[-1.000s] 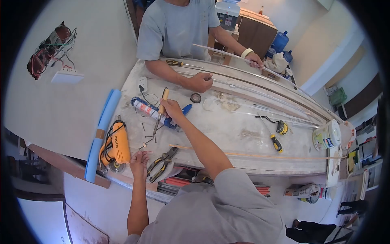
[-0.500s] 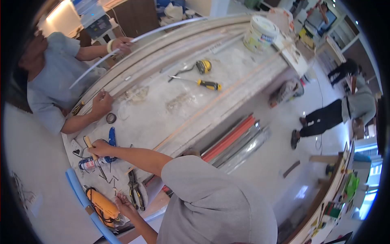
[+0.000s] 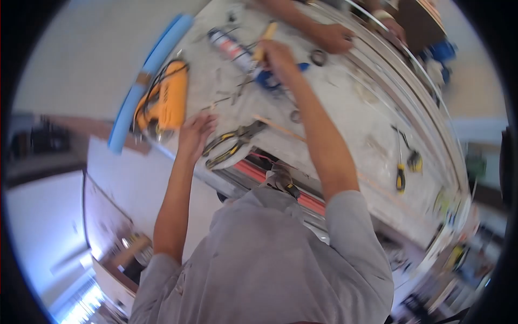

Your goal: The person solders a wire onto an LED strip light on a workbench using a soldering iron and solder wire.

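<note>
My right hand [image 3: 278, 56] is closed around the wooden handle [image 3: 268, 33] of a tool whose thin metal part points down toward the table; blur hides its exact kind. Beneath that hand lie a blue-handled tool [image 3: 268, 80] and a white-and-red tube [image 3: 232, 47]. My left hand [image 3: 198, 129], loosely curled with its fingers apart, is at the table edge close to small dark metal pieces [image 3: 220, 101]. Beside it are an orange heat gun [image 3: 174, 94] with a black cord and pliers [image 3: 237, 143] with black-and-yellow handles.
A blue foam tube [image 3: 148, 81] runs along the table end. A co-worker's hand [image 3: 335, 39] rests near a tape roll [image 3: 318, 57]. Farther right lie a screwdriver [image 3: 400, 175] and a tape measure [image 3: 414, 161]. Red lengths [image 3: 312, 203] sit below the table edge.
The view has swung, so the table end now lies ahead. My right hand still grips the wooden-handled tool, and my left hand stays near the small metal pieces.
</note>
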Motion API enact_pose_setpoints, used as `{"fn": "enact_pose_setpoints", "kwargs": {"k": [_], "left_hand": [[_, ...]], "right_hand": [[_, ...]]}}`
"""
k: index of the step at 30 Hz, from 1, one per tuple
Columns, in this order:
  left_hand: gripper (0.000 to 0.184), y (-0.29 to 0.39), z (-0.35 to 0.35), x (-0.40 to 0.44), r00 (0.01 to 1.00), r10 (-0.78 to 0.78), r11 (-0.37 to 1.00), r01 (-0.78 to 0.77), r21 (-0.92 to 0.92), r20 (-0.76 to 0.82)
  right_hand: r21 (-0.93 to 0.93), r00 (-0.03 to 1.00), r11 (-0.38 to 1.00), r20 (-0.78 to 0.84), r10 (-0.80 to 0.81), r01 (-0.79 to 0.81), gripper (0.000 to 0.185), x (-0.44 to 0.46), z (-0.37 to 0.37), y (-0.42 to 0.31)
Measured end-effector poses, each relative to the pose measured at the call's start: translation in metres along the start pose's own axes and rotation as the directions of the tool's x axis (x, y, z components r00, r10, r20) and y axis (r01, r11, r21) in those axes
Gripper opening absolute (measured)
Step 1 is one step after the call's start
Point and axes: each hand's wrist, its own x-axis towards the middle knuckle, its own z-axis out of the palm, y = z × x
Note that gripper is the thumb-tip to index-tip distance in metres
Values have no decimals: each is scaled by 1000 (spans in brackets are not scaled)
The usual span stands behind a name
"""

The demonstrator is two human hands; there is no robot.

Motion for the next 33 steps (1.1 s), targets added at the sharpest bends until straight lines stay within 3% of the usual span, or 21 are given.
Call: {"fn": "enact_pose_setpoints", "kwargs": {"k": [8,16,19,25,33], "left_hand": [[21,6,29,-1,997,-51,999,51,-1,51],[20,-1,34,14,990,-79,996,83,-24,119],[21,1,35,16,980,-110,993,100,65,167],[23,-3,36,21,985,-96,989,79,121,142],[27,-2,39,20,988,-95,989,80,124,119]], "right_hand": [[-260,957,959,289,-35,114,31,5,11,-14],[-349,923,921,384,-26,172,31,25,6,-3],[-351,950,927,311,-18,133,31,31,7,4],[-426,925,870,372,-82,249,31,20,24,-2],[-404,912,876,399,-90,263,29,20,20,0]]}}
